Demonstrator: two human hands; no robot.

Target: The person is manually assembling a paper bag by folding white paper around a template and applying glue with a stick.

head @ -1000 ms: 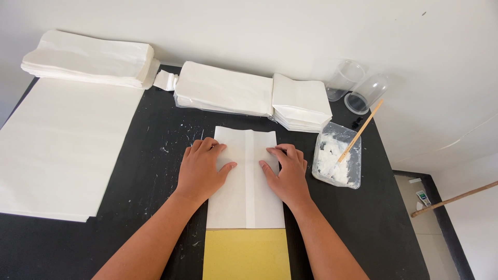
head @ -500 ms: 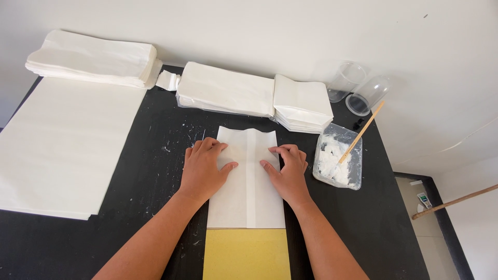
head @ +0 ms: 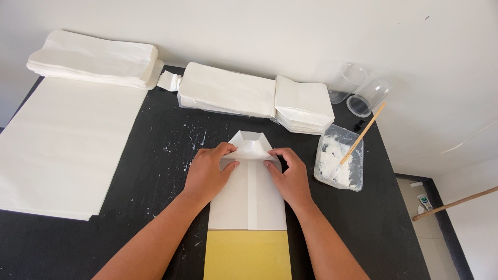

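A white paper bag [head: 248, 199] lies flat on the black table [head: 161, 155], with its near end over a yellow sheet [head: 247, 255]. Its far end is opened up and spread into a pointed flap [head: 249, 142]. My left hand [head: 210, 171] presses the left side of that flap, thumb and fingers pinching the fold. On the right side, my right hand [head: 288, 173] does the same. Both thumbs meet near the bag's centre seam.
Stacks of finished white bags [head: 228, 93] [head: 303, 103] [head: 93, 59] line the far edge. A pile of large white sheets [head: 62, 145] lies at left. A clear tub of white paste [head: 340, 163] with a wooden stick [head: 363, 132] stands at right, two clear cups [head: 358, 88] beyond it.
The bag's far end, flat before, is now opened and folded back into a pointed flap. Both hands have shifted from pressing flat to pinching the fold's sides.
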